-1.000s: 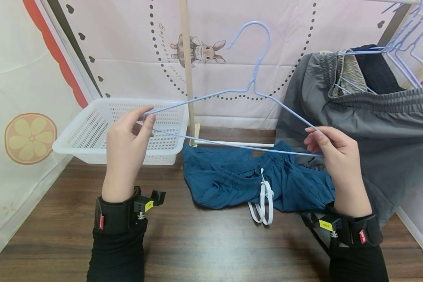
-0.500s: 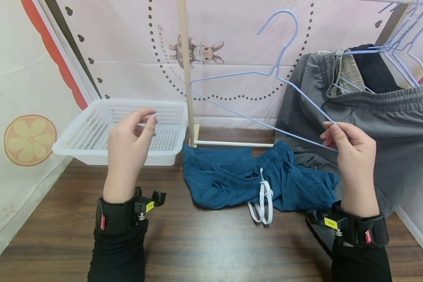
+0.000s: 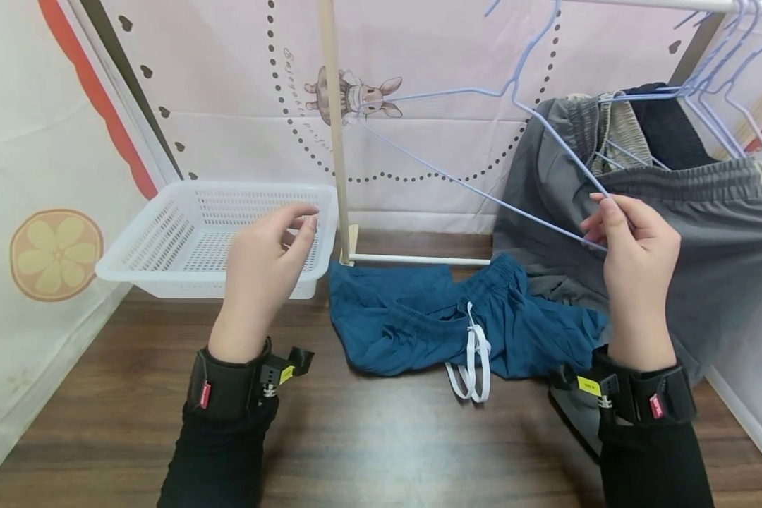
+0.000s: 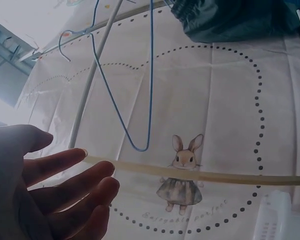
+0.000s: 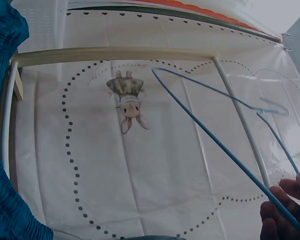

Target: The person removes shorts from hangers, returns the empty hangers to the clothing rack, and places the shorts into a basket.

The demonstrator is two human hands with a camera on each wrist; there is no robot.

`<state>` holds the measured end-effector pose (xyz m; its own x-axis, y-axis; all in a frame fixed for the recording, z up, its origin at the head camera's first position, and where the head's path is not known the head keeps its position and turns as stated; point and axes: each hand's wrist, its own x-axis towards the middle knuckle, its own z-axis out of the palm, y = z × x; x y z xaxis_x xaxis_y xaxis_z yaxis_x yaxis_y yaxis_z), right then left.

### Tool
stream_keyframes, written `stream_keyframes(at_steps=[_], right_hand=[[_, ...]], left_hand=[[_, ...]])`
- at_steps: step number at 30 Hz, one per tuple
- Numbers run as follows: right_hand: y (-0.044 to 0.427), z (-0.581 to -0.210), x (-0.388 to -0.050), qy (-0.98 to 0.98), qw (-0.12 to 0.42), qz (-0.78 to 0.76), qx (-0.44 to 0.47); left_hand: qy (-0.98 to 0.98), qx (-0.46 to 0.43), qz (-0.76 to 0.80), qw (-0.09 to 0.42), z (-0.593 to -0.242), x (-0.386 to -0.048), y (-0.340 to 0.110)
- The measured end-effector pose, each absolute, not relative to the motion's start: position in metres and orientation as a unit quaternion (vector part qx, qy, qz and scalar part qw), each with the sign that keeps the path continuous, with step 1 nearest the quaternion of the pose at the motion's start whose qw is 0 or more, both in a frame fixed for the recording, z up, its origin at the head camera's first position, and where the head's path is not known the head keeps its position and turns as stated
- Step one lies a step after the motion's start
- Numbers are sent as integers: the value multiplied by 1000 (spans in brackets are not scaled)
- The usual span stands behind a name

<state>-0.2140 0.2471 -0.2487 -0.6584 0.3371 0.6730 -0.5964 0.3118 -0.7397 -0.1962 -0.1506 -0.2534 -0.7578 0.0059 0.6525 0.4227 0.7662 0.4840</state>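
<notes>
A bare blue wire hanger (image 3: 565, 145) is up in the air, tilted, its hook partly cut off by the top edge of the head view. My right hand (image 3: 641, 243) pinches the hanger at its right-hand end; the right wrist view shows the fingers at the wire (image 5: 225, 148). Over the right part of the white basket, my left hand (image 3: 263, 264) hovers with loosely bent fingers and holds nothing. Teal shorts (image 3: 400, 331) with a white drawstring lie on the table below the hanger.
The white perforated basket (image 3: 184, 286) stands at the left. A wooden post (image 3: 334, 155) rises beside it, part of a rack with a white top rod (image 3: 660, 5). Grey shorts (image 3: 692, 219) and other garments hang on hangers at the right.
My left hand has let go of the hanger, then moved slightly right. With my right hand, the hanger has shifted right and risen, its hook passing the top of the head view.
</notes>
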Motion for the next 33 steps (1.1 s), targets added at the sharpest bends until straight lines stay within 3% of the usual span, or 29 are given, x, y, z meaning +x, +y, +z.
stream_keyframes(at_steps=[15, 33], right_hand=[[233, -229, -244, -675, 369, 633, 91], [214, -219, -258, -782, 323, 529, 62]], left_hand=[[-892, -132, -297, 314, -258, -198, -150], [-891, -160, -301, 300, -265, -200, -138]])
